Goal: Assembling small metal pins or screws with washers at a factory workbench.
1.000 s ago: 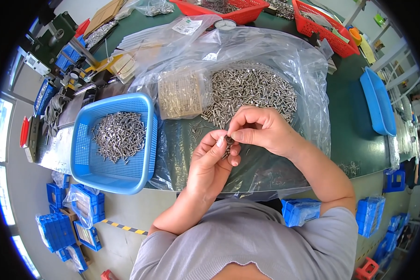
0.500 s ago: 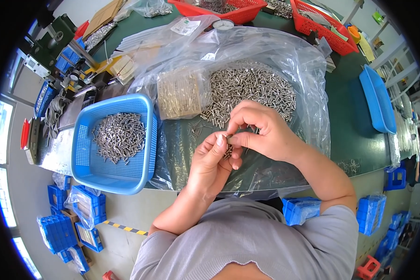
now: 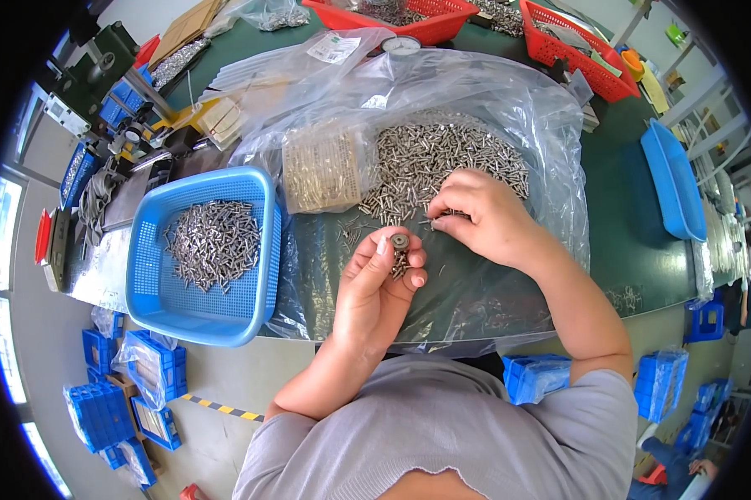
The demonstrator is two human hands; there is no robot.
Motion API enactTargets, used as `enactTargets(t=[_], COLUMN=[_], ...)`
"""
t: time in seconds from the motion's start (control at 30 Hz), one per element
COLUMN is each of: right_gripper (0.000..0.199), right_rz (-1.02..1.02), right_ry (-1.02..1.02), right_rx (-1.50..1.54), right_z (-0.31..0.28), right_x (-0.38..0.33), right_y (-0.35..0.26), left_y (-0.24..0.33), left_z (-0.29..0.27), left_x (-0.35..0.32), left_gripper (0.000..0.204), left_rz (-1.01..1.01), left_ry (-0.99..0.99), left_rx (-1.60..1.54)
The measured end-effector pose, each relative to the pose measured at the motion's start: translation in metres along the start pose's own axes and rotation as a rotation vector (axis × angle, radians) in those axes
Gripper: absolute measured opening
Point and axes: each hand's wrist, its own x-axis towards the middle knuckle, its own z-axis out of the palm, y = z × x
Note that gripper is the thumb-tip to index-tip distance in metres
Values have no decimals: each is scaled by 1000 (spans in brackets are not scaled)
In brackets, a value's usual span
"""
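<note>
Screw sorting, partly complete
Left hand (image 3: 375, 283) grasps small screws (image 3: 399, 260); right hand (image 3: 480, 217) pinches one from loose pile (image 3: 442, 162). Blue basket (image 3: 200, 308) part-filled; most remain.

my right hand (image 3: 484, 218) no longer meets the left hand (image 3: 381, 279); it now reaches to the near edge of the screw pile (image 3: 442, 162) on the plastic sheet. the left hand now sits apart, lifted a little, with a washer (image 3: 400, 242) showing at its fingertips above a small bunch of screws.
</note>
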Motion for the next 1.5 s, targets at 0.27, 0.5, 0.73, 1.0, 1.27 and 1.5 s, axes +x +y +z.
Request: enactTargets(t=[0.27,0.5,0.73,1.0,1.27,1.5], right_gripper=[13,13,15,14,11,12], right_rz=[-73,2,-1,-33,172,277], right_ry=[34,-41,-53,-73,-79,-151], right_rx=[-124,-162,-149,-170,213,848], right_z=[12,9,5,3,-4,-1], right_x=[4,1,-2,-2,0,1], right_y=[-9,-12,-12,-12,-14,-26], left_y=[1,0,0,0,1,1], left_z=[0,-2,-2,-3,0,1], left_x=[0,-2,-1,-2,-1,-2], left_gripper=[19,22,20,20,13,14], left_rz=[-6,0,-13,-16,-20,-59], left_ry=[-21,-23,-43,-40,-47,-26], left_rx=[-12,-1,-1,-2,-12,14])
